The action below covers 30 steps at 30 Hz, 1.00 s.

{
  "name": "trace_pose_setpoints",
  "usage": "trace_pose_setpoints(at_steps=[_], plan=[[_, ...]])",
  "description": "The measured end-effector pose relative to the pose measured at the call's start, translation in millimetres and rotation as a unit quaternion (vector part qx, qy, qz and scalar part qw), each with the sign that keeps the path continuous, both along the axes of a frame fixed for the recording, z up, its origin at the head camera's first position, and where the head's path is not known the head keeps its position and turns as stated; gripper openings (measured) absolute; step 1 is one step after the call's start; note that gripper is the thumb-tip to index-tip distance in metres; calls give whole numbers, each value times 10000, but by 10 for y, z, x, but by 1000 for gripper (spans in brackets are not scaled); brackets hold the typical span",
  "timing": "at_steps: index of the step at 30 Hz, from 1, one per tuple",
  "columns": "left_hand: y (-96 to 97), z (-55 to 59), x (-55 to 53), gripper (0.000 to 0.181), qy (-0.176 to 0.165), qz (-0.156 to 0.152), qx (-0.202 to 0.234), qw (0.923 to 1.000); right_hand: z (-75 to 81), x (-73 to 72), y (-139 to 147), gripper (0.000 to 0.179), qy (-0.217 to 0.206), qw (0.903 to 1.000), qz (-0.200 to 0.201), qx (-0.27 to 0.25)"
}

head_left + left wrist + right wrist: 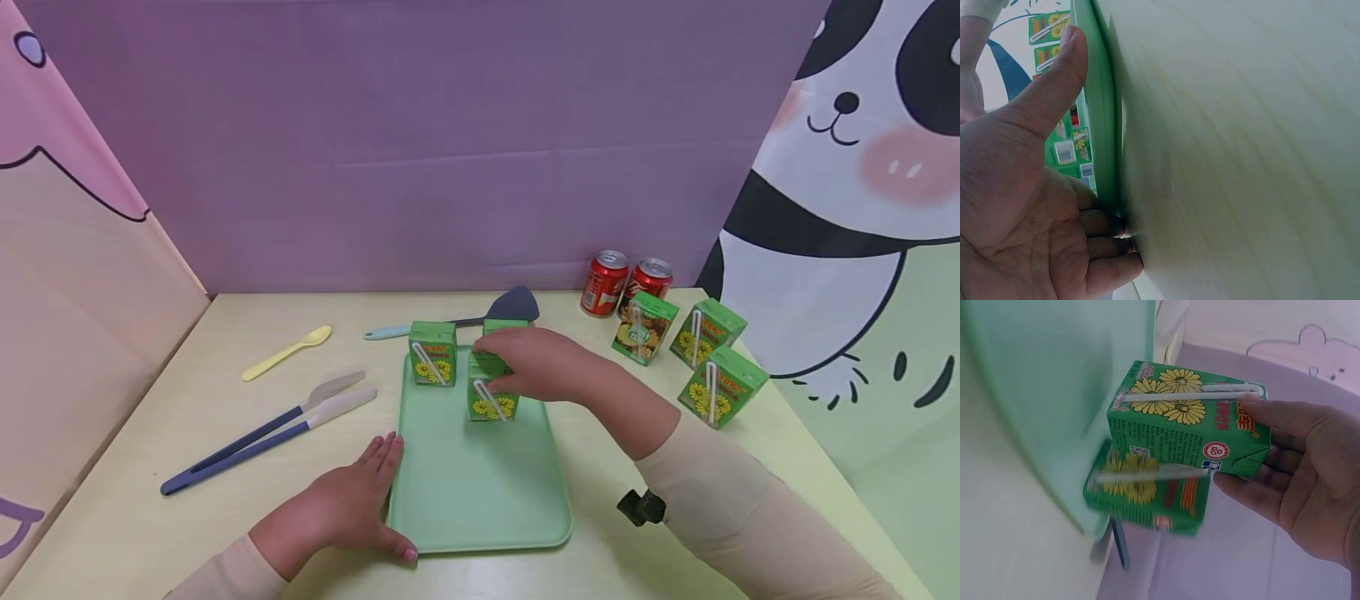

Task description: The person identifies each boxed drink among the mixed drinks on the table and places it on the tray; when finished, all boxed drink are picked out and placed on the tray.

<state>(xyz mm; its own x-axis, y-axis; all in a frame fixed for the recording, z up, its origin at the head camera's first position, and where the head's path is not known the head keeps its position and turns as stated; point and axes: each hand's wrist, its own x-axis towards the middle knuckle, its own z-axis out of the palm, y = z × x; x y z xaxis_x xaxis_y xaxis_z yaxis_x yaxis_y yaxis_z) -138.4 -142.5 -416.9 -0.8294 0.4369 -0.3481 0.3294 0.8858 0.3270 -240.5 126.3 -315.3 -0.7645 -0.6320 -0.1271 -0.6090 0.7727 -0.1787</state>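
Note:
My right hand (528,362) grips a green drink carton (492,404) with yellow flowers and a white straw, over the far half of a pale green tray (480,500). In the right wrist view, the thumb lies on the straw side of this carton (1185,419), with fingers beneath. A second carton (432,354) stands at the tray's far left; a third (504,325), at its far right, is mostly hidden by my hand. My left hand (348,504) rests against the tray's left side, thumb at the near corner, as the left wrist view shows along the rim (1100,106).
Right of the tray are several green cartons (712,392), with two red cans (604,283) behind. A spatula (513,307) lies beyond the tray. Left lie a yellow spoon (288,353) and blue-handled tongs (262,442). A purple cloth wall (450,167) stands behind the table.

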Motion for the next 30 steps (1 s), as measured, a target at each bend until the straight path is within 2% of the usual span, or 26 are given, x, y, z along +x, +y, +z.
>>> trace_pose_setpoints(at_steps=[7,15,23,30], plan=[[4,-2,-7,138,6,18,-41,10000,-74,27,-364,56,79,9996,235,110],[10,4,7,138,41,12,-23,10000,-227,28,-609,55,249,9988,408,130],[6,-10,2,139,72,-14,-23,10000,-275,0,-672,55,304,9986,412,140],[6,-24,-1,139,68,-4,-33,10000,-220,-23,-567,65,-122,9993,317,-130]])
